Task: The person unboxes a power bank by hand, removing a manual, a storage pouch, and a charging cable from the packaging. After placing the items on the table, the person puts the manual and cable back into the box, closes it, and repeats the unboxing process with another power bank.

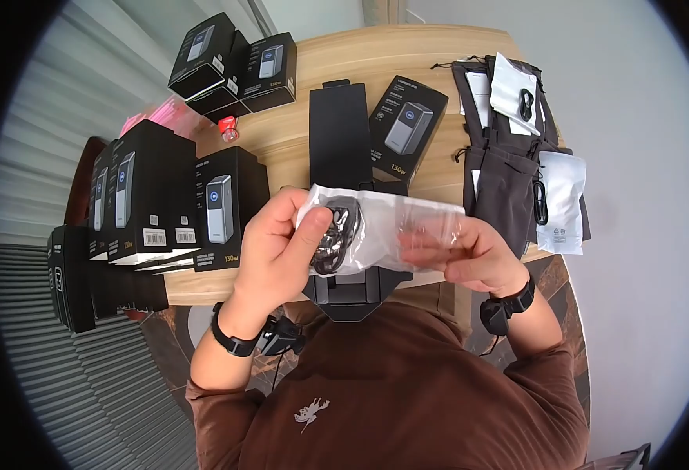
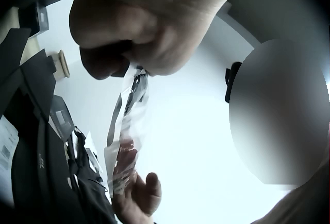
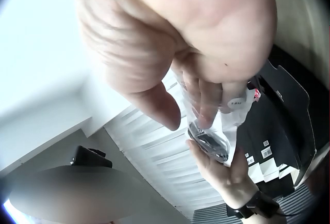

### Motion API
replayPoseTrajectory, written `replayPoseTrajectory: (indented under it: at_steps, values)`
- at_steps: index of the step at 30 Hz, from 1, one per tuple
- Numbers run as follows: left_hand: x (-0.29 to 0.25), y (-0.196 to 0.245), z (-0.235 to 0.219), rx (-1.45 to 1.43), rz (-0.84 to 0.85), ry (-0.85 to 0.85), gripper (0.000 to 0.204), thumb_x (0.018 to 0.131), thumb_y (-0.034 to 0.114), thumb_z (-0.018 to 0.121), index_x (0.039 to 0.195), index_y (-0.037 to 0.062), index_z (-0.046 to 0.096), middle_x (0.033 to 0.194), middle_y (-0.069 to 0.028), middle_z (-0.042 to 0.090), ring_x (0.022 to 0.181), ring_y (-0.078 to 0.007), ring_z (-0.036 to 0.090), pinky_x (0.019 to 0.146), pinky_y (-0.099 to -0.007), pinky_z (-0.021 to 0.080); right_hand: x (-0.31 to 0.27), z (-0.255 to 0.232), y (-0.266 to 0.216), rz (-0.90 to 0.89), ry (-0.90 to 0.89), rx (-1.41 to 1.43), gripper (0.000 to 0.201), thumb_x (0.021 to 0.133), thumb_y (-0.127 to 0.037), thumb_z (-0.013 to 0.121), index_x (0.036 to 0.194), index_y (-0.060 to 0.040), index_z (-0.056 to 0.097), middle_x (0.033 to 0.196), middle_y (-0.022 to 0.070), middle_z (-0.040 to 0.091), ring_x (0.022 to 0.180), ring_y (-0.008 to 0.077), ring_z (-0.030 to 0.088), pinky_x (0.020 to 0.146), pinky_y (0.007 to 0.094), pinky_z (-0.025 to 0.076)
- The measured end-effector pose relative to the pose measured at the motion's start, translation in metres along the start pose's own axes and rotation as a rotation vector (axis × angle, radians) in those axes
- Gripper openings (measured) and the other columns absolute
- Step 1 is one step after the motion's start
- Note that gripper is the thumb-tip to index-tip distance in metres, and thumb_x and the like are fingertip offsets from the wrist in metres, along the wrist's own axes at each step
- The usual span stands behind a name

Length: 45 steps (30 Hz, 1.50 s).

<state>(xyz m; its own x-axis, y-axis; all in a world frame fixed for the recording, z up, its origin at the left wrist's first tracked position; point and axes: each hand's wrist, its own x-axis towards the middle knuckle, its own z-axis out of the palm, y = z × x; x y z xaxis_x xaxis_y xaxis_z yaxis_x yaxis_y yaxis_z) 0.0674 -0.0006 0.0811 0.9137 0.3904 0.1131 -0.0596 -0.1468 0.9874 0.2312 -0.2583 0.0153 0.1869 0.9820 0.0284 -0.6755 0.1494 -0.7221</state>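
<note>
Running roughly from nine to three o'clock in the head view, the bag (image 1: 377, 239) spans the two hands in front of the person. Its coiled black cable (image 1: 348, 227) lies at the nine o'clock end, so the left hand (image 1: 275, 247) is nearer, pinching that end with its thumb over the coil. At three o'clock, the right hand (image 1: 478, 254) has its fingers extended, visible through the clear film, thumb apart; whether they are inside or behind it, I cannot tell. "130w" reads on the tilted box (image 1: 407, 129), just past twelve o'clock, and on the near box (image 1: 221, 207), towards nine. Their finer print is too small; barcode stickers (image 1: 154, 237) show beyond, also towards nine.
</note>
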Motion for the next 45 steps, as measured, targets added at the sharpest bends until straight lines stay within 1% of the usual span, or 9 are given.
replayPoseTrajectory:
  at_steps: [5, 9, 16, 22, 29, 32, 38, 41, 45]
  values:
    - [-0.001, 0.007, -0.001, 0.316, 0.051, -0.052, 0.018, 0.11, 0.018, 0.066, 0.104, 0.0017, 0.068, 0.085, -0.0023, 0.065, 0.077, -0.0069, 0.058, 0.07, -0.0256, 0.048, 0.004, 0.016, 0.0, 0.007, 0.016, -0.01, 0.08, 0.081, 0.014, 0.077, 0.156, 0.01, 0.049, 0.169, 0.0288, 0.039, 0.153, 0.0348, 0.047, 0.126, 0.0504, 0.035]
    - [0.006, 0.002, 0.002, 0.317, 0.122, -0.042, 0.018, 0.111, 0.019, 0.064, 0.11, 0.0012, 0.066, 0.088, -0.0058, 0.067, 0.076, -0.0121, 0.06, 0.072, -0.0294, 0.051, 0.004, 0.012, 0.004, 0.037, -0.092, -0.023, 0.104, 0.084, -0.003, 0.085, 0.168, 0.0056, 0.024, 0.175, 0.0226, 0.029, 0.147, 0.0309, 0.053, 0.129, 0.0474, 0.03]
    - [-0.002, 0.007, 0.007, 0.217, -0.023, -0.135, 0.012, 0.107, 0.013, 0.068, 0.111, 0.0019, 0.066, 0.089, -0.0051, 0.071, 0.08, -0.0105, 0.063, 0.073, -0.0286, 0.053, 0.003, 0.008, 0.005, 0.068, -0.229, -0.136, 0.098, 0.091, -0.009, 0.08, 0.171, -0.0004, 0.024, 0.178, 0.0135, 0.025, 0.147, 0.0264, 0.047, 0.126, 0.0433, 0.032]
    - [0.002, 0.003, 0.011, 0.321, 0.088, -0.024, 0.014, 0.109, 0.015, 0.066, 0.113, 0.0018, 0.066, 0.089, -0.0049, 0.069, 0.078, -0.0103, 0.06, 0.073, -0.0281, 0.052, -0.005, 0.013, -0.006, 0.1, -0.037, -0.223, 0.103, 0.085, -0.013, 0.083, 0.169, 0.0059, 0.025, 0.178, 0.0144, 0.027, 0.132, 0.0191, 0.055, 0.11, 0.0282, 0.039]
    - [0.0, 0.0, 0.007, -0.008, -0.097, -0.162, 0.017, 0.109, 0.017, 0.068, 0.112, 0.0003, 0.065, 0.086, -0.0008, 0.064, 0.079, -0.0067, 0.055, 0.071, -0.0269, 0.049, 0.005, 0.019, -0.003, -0.003, -0.065, -0.132, 0.101, 0.079, -0.019, 0.086, 0.164, 0.0074, 0.037, 0.172, 0.0187, 0.037, 0.134, 0.0214, 0.052, 0.114, 0.0337, 0.035]
    - [0.001, 0.007, -0.007, 0.189, -0.13, -0.32, 0.015, 0.107, 0.015, 0.07, 0.108, 0.0, 0.067, 0.085, -0.0029, 0.063, 0.076, -0.0078, 0.056, 0.069, -0.0279, 0.047, 0.005, 0.001, 0.004, 0.008, -0.191, -0.082, 0.102, 0.072, -0.017, 0.089, 0.161, 0.002, 0.043, 0.169, 0.0198, 0.041, 0.138, 0.0266, 0.05, 0.116, 0.0395, 0.033]
    - [0.004, -0.006, 0.015, 0.366, 0.238, -0.087, 0.01, 0.102, 0.011, 0.074, 0.101, 0.0018, 0.069, 0.078, -0.0082, 0.063, 0.068, -0.016, 0.058, 0.064, -0.0336, 0.047, 0.001, -0.002, 0.02, -0.013, -0.167, 0.042, 0.087, 0.075, -0.01, 0.086, 0.153, -0.0017, 0.051, 0.161, 0.018, 0.048, 0.14, 0.0296, 0.05, 0.12, 0.0426, 0.031]
    - [0.003, -0.002, 0.007, 0.357, 0.234, -0.152, 0.011, 0.101, 0.013, 0.076, 0.101, 0.0028, 0.07, 0.075, -0.0081, 0.063, 0.066, -0.0169, 0.06, 0.062, -0.0351, 0.047, 0.001, 0.009, 0.019, -0.009, -0.089, 0.025, 0.092, 0.068, -0.012, 0.088, 0.15, 0.0086, 0.052, 0.151, 0.0214, 0.057, 0.135, 0.0359, 0.055, 0.117, 0.0465, 0.035]
    - [-0.003, 0.009, 0.014, 0.304, 0.049, -0.108, 0.013, 0.101, 0.013, 0.077, 0.097, 0.003, 0.069, 0.073, -0.006, 0.063, 0.065, -0.0118, 0.058, 0.059, -0.0312, 0.045, 0.004, -0.002, 0.019, 0.03, -0.245, 0.0, 0.082, 0.077, -0.008, 0.084, 0.151, 0.0005, 0.05, 0.151, 0.0163, 0.052, 0.137, 0.0292, 0.051, 0.121, 0.0475, 0.032]
